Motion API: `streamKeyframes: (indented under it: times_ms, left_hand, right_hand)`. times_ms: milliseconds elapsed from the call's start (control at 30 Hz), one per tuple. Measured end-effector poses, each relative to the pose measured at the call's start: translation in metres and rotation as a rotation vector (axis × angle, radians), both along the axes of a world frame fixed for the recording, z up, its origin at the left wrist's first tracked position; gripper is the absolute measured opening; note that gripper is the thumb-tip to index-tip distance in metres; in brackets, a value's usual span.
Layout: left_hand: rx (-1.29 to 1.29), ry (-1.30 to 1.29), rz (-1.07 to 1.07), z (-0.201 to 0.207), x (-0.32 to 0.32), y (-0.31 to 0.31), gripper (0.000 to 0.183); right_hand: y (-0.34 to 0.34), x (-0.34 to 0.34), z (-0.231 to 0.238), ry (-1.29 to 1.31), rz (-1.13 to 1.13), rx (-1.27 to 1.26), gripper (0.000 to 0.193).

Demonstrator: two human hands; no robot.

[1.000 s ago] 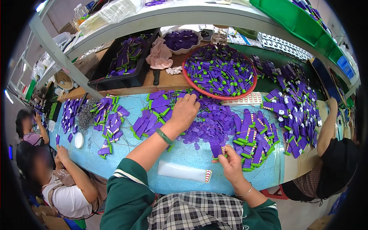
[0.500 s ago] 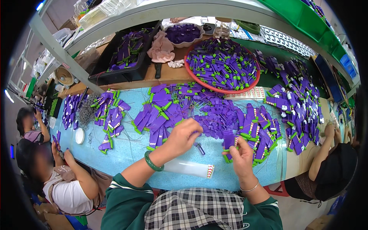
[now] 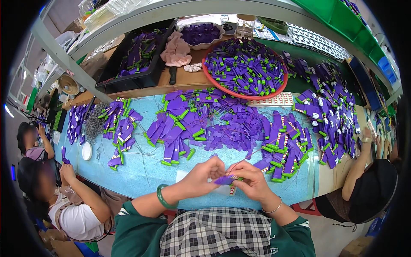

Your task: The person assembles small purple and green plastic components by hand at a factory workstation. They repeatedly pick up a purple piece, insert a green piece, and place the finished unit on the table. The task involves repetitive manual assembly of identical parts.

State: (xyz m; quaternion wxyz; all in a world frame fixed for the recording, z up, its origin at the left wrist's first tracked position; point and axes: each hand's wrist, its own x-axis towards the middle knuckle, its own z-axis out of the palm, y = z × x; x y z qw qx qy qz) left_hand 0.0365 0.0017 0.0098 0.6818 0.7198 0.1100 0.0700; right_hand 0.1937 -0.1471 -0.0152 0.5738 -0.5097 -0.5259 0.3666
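In front of me, my right hand grips a flat purple plastic piece with a green end between thumb and fingers. A thin dark wire curves up from this hand. My left hand, with a green bangle on its wrist, is closed in a pinch at the piece's left end. Its fingertips hide whatever they hold. Under both hands lies a translucent strip with a red-and-white sticker at one end. Just beyond is a heap of small purple plates. Purple pieces with green ends are piled beside my right hand.
A red round basket full of purple-green pieces stands at the back, next to a scalloped bowl. At the back left is a black tray. A shelf frame spans overhead. Other people sit at both sides.
My right hand has brought the purple piece left and nearer to me. My left hand has come down from the heap, and both hands now meet at the piece above the strip.
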Motion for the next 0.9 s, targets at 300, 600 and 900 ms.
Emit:
streamKeyframes:
  times_ms: [300, 600, 900]
  left_hand:
    - [-0.301, -0.312, 0.35, -0.043, -0.023, -0.02, 0.022]
    - [-0.52, -0.27, 0.418, -0.047, -0.02, -0.015, 0.021]
    - [-0.222, 0.1, 0.162, -0.04, -0.034, -0.018, 0.018]
  right_hand:
    - [0.006, -0.036, -0.02, 0.946, -0.039, -0.295, 0.028]
    - [-0.001, -0.026, -0.001, -0.359, -0.419, 0.087, 0.036]
    - [-0.003, -0.001, 0.017, -0.336, 0.042, -0.294, 0.036]
